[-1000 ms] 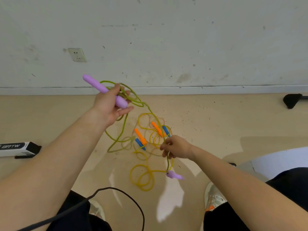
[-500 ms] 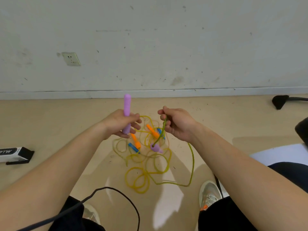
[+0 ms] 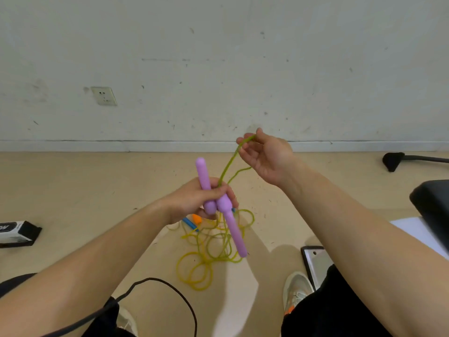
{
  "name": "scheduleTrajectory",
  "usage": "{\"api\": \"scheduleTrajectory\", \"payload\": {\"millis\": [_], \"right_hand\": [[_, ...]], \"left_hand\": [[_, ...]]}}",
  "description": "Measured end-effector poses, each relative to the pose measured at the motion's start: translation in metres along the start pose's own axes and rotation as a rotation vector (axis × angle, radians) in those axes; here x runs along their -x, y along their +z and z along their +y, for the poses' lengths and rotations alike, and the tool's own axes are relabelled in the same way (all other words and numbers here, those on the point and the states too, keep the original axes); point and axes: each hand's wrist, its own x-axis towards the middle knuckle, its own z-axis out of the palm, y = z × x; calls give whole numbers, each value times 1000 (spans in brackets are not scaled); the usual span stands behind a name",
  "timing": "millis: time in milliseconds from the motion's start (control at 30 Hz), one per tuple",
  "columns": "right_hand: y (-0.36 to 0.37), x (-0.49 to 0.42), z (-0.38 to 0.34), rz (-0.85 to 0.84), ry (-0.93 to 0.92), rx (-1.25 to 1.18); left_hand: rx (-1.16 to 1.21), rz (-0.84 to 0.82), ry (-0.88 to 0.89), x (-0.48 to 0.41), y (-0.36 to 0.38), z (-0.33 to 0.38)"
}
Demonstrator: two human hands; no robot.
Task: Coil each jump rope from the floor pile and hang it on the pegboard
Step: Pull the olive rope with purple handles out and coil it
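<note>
My left hand grips both purple handles of one jump rope: one handle points up, the other handle points down. Its olive-green cord runs up from that fist to my right hand, which is raised higher and pinches a loop of the cord at the fingertips. On the floor below lies a tangled yellow rope with orange and blue handles, partly hidden behind my left hand. No pegboard is in view.
A white wall with a socket stands ahead. A black-and-white box lies on the floor at left, a black stand foot at right. A black cable loops near my shoes. A metal plate lies beside my right leg.
My left hand now holds both purple handles together. My right hand has let go of the lower handle, risen up and to the right, and pinches a loop of the green cord.
</note>
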Motion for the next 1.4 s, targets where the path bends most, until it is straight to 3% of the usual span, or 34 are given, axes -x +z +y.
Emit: {"api": "scheduleTrajectory", "payload": {"millis": [133, 233, 467, 600, 867, 1067, 1400], "right_hand": [[-12, 5, 12, -71, 71, 737], [-13, 14, 26, -278, 55, 982], [-15, 8, 32, -549, 51, 902], [-15, 1, 36, -680, -214, 995], [1, -9, 51, -378, -560, 963], [-7, -15, 45, -187, -421, 906], [-9, -3, 69, -273, -240, 840]], "left_hand": [[249, 137, -36, 2, -12, 9], [364, 180, -120, 1, -20, 8], [548, 189, -255, -7, -30, 6], [630, 231, -251, -11, -35, 9], [533, 250, -283, -19, -24, 8], [489, 243, -415, -18, -25, 5], [245, 283, -293, -9, -19, 9]]}}
